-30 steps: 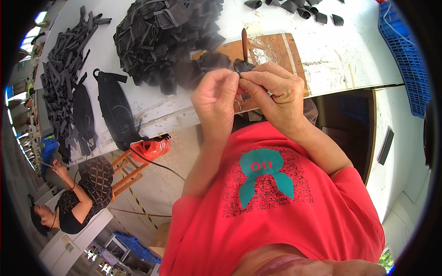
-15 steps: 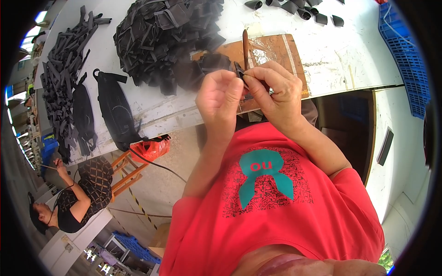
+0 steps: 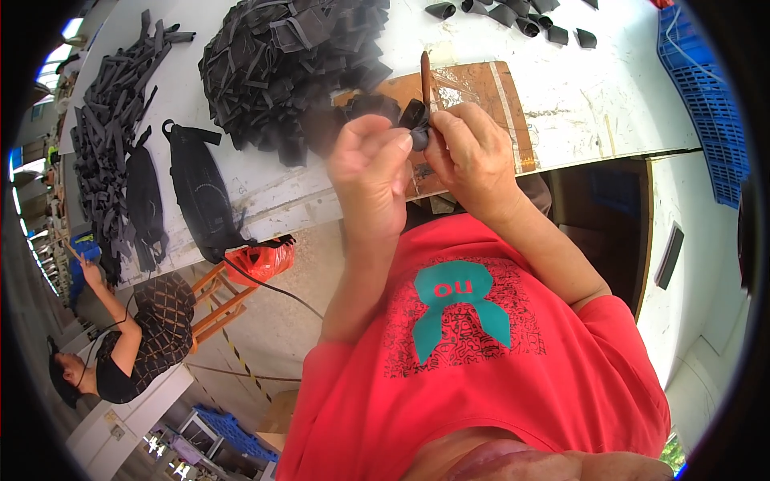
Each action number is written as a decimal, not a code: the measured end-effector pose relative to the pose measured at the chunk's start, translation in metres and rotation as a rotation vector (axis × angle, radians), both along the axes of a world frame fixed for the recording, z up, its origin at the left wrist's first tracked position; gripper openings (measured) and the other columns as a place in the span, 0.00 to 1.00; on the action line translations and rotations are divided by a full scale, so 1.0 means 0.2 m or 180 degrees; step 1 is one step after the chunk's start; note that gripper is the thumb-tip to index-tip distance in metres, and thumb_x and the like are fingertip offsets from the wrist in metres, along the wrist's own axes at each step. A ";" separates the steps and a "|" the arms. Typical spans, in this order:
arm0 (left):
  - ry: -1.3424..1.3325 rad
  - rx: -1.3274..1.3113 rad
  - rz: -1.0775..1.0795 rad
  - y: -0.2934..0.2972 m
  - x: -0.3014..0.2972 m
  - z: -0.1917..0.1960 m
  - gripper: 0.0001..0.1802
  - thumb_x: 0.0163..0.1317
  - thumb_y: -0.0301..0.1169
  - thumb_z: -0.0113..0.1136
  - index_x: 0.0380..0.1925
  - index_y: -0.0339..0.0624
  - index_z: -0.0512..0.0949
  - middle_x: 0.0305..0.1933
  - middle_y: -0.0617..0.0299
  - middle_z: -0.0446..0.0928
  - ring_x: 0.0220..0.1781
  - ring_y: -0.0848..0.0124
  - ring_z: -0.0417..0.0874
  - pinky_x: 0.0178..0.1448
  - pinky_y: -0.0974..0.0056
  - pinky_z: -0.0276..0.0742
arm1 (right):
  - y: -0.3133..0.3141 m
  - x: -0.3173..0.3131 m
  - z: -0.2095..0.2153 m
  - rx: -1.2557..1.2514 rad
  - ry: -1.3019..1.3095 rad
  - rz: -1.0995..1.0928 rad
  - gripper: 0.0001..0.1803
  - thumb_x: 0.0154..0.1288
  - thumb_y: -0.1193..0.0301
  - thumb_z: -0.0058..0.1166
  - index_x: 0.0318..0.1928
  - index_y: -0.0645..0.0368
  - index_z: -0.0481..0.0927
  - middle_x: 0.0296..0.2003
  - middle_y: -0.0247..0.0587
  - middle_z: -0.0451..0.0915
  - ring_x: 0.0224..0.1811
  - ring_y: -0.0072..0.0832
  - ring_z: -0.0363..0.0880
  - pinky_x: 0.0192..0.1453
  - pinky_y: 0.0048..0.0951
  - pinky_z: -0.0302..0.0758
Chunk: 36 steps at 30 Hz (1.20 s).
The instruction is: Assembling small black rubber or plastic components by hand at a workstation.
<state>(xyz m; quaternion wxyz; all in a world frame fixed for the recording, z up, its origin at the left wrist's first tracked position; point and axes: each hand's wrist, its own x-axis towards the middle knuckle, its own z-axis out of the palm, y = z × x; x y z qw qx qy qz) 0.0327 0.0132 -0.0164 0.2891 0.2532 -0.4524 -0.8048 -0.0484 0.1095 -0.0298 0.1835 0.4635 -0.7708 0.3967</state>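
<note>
Head view looks down on a long white worktop (image 3: 561, 104), the landmark for everything here. On the worktop's left end lies a long spread of black strap pieces (image 3: 108, 136), and next to it, toward the near edge, a finished black pouch bag (image 3: 200, 192) with a second dark bag (image 3: 144, 200) just beside it. At the worktop's middle sits a large heap of black webbing parts (image 3: 289, 64), the biggest pile on it. To the right of that heap a brown cardboard sheet (image 3: 481, 96) lies flat on the worktop, reaching its near edge. Along the worktop's far edge a short row of small black loops (image 3: 513, 14) is set out. Off the worktop's right end stands a blue plastic crate (image 3: 710, 104). Below the worktop's left end, at floor level, another person (image 3: 136, 345) in dark patterned clothes sits bent over, beside an orange wooden stool (image 3: 216, 297) with a red bag (image 3: 261, 260) hanging near it.

Above the worktop's near edge, over the cardboard, the left hand (image 3: 369, 172) is curled shut, thumb and fingertips pinching a small black strap piece (image 3: 417, 124). The right hand (image 3: 473, 156) is also closed, its fingers gripping the same piece from the other side and holding a slim brown stick-like tool (image 3: 425, 76) that points up toward the worktop's far edge.
</note>
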 end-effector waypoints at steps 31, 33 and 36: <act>0.1108 0.1163 -0.1284 -0.13 -0.13 0.06 0.11 0.58 0.23 0.51 0.42 0.35 0.70 0.33 0.60 0.75 0.13 0.85 0.62 0.14 0.79 0.53 | -0.08 -0.28 0.17 -0.0694 -0.4492 0.2172 0.16 0.61 0.59 0.50 0.26 0.59 0.74 0.16 0.24 0.64 0.18 0.12 0.57 0.20 0.15 0.54; 0.0875 0.0353 -0.0997 -0.11 -0.17 0.11 0.12 0.57 0.23 0.52 0.43 0.34 0.70 0.34 0.60 0.75 0.19 0.83 0.66 0.20 0.79 0.59 | -0.07 -0.30 0.17 -0.0747 -0.4215 0.2050 0.18 0.61 0.58 0.49 0.26 0.61 0.76 0.14 0.26 0.64 0.17 0.13 0.58 0.20 0.15 0.56; 0.0717 -0.0974 -0.0445 -0.11 -0.19 0.13 0.18 0.54 0.22 0.56 0.46 0.32 0.68 0.39 0.59 0.74 0.38 0.77 0.73 0.40 0.74 0.70 | -0.03 -0.28 0.17 -0.0477 -0.2653 0.0875 0.19 0.59 0.57 0.51 0.32 0.63 0.75 0.18 0.32 0.68 0.20 0.18 0.64 0.22 0.18 0.62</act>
